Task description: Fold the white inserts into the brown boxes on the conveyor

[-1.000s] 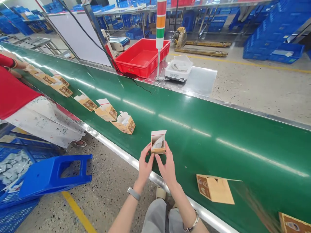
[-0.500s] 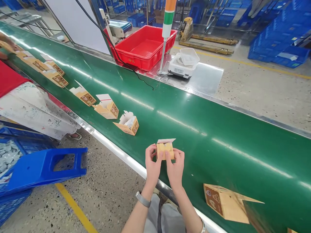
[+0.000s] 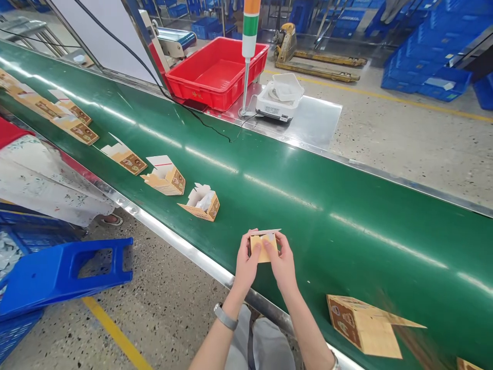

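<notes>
A small tan cardboard box (image 3: 263, 253) is held between my two hands over the near side of the green conveyor belt (image 3: 308, 231). My left hand (image 3: 246, 262) grips its left side, thumb on the front panel. On the opposite side my right hand (image 3: 283, 257) holds it the same way, its thumb also pressed to the front. The box's white-edged top flap lies low over the opening, tilted slightly. To the left stands an open box (image 3: 202, 203) with a pale bag inside. A brown-and-tan box (image 3: 362, 326) sits on the belt to the right.
More open boxes (image 3: 165, 177) line the belt leftward, near a person in a floral skirt (image 3: 57, 174). Across the belt are a red bin (image 3: 215, 74), a signal pole (image 3: 248, 46) and a white scale (image 3: 277, 103). A blue stool (image 3: 65, 272) stands at lower left.
The top flap of the box in my hands has come down from raised to nearly flat. Both hands remain on the box, with fingers shifted closer to its top. The camera view has shifted slightly.
</notes>
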Motion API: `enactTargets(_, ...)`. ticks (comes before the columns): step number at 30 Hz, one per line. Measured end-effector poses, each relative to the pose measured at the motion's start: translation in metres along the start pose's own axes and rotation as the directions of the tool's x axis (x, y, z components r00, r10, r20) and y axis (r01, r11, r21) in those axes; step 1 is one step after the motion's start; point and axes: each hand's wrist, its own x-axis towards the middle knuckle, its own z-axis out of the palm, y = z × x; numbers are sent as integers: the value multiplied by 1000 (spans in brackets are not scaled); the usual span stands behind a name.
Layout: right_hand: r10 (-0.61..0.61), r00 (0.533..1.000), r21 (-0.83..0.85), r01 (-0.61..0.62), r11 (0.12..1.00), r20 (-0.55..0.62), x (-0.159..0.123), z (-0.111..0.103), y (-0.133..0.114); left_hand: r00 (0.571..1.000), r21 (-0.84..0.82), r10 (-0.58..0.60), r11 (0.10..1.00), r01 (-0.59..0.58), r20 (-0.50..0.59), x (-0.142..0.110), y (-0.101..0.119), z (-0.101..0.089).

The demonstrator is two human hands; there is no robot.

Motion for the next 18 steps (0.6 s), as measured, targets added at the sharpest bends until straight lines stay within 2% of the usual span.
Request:
enactTargets(5, -4, 996, -65, -2, 998, -94, -4, -7, 11, 1000, 45, -20, 999, 21, -12, -2, 2, 11)
enactTargets(10, 25, 999, -18, -26, 999, -26, -11, -24, 13, 997, 10, -46, 999, 45, 66, -8, -11, 8)
enactTargets(14, 27, 999, -41, -28, 999, -21, -18, -40, 16, 985, 59, -13, 998, 2, 174, -14, -19, 6)
enactTargets(18, 68, 998, -49, -68, 996, -12, -22, -49, 21, 983, 78, -7, 997, -7, 184, -17, -22, 12)
